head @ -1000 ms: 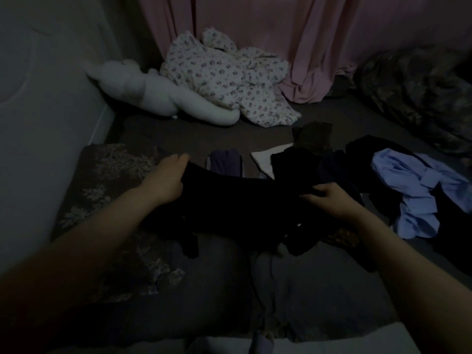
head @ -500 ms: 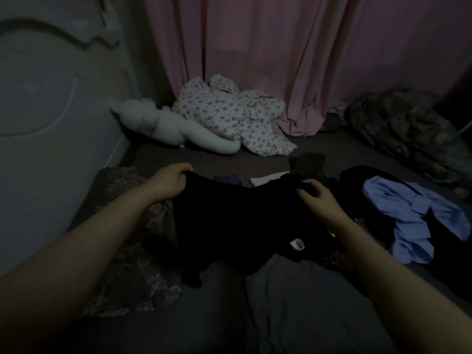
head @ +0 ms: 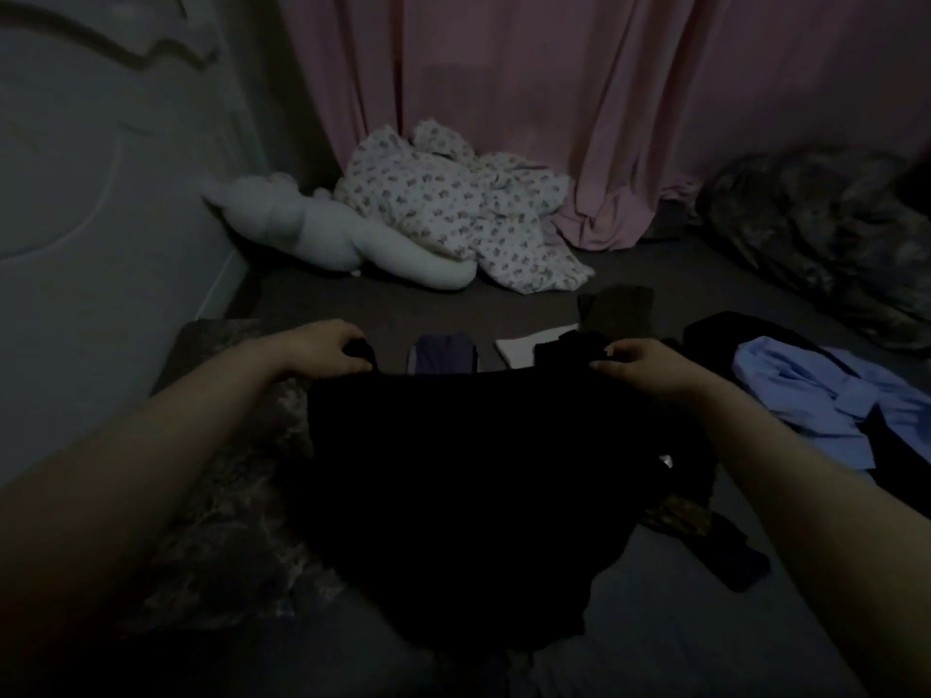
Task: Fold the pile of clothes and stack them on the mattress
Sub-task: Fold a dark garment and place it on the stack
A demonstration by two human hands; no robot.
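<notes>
A dim room with a pink curtain (head: 529, 118) hanging at the back and a pale carved headboard (head: 101, 193) on the left frames a dark grey mattress (head: 403, 304). Against the far edge lie a white plush toy (head: 322, 234) and, touching it, a crumpled floral-print cloth (head: 463, 214). A mottled dark blanket (head: 826, 244) is heaped at the far right, and a patterned pillow (head: 226, 496) lies at the near left.

Both arms reach forward over the mattress. The left hand (head: 327, 347) pinches the left top corner of a black garment (head: 468, 496), fingers curled around a bunch of the fabric. The right hand (head: 640, 365) grips the right top corner the same way, thumb and fingers closed on the cloth. The garment is held up between them, its top edge stretched nearly straight, and it hangs down toward the near part of the mattress.

Just beyond the top edge lie a folded purple garment (head: 443, 352) and a folded white garment (head: 524, 345), with a dark olive garment (head: 617, 309) behind the white one. To the right, a rumpled light blue shirt (head: 816, 395) lies among other black clothes (head: 725, 330) in the unfolded pile.
</notes>
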